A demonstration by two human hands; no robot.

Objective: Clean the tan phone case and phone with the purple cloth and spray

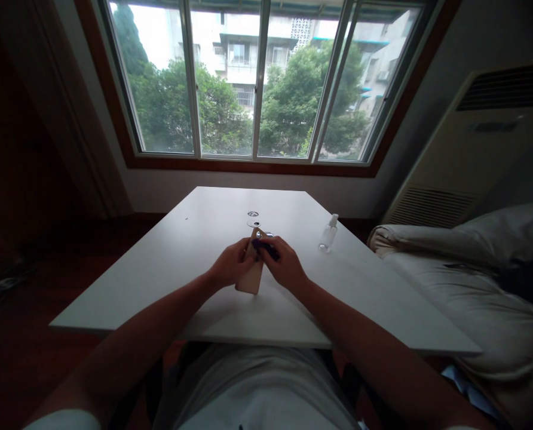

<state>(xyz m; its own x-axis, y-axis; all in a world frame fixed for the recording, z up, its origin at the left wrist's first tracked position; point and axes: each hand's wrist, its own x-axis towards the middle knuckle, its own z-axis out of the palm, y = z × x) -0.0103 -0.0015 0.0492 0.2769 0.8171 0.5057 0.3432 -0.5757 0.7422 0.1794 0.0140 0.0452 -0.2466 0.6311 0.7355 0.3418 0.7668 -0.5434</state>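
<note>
A flat tan thing (pixel 250 282), shaped like a phone or a thin box, is held up over the near middle of the white table (pixel 195 257), tipped a little, with its top leaning toward one o'clock; the left hand (pixel 230 263) is closed on its side at nine o'clock, with the thumb on its face; the right hand (pixel 290 267), at three o'clock, has its fingers pinched on a small dark purple thing (pixel 267 248) by the upper part of the tan thing; I cannot tell what the purple thing is, or if it touches the tan one.

Past the hands, at twelve o'clock, two small round things, a nearer one (pixel 251 224) and a farther one (pixel 253 214), lie on the table, one just behind the other; at two o'clock a clear spray bottle (pixel 327 237) stands near the table's edge; at ten o'clock there is a tiny dark speck (pixel 186 218).

Farther out, a big window (pixel 225 107) is at twelve o'clock; a pale padded seat or bed (pixel 428 272) is at three o'clock.
</note>
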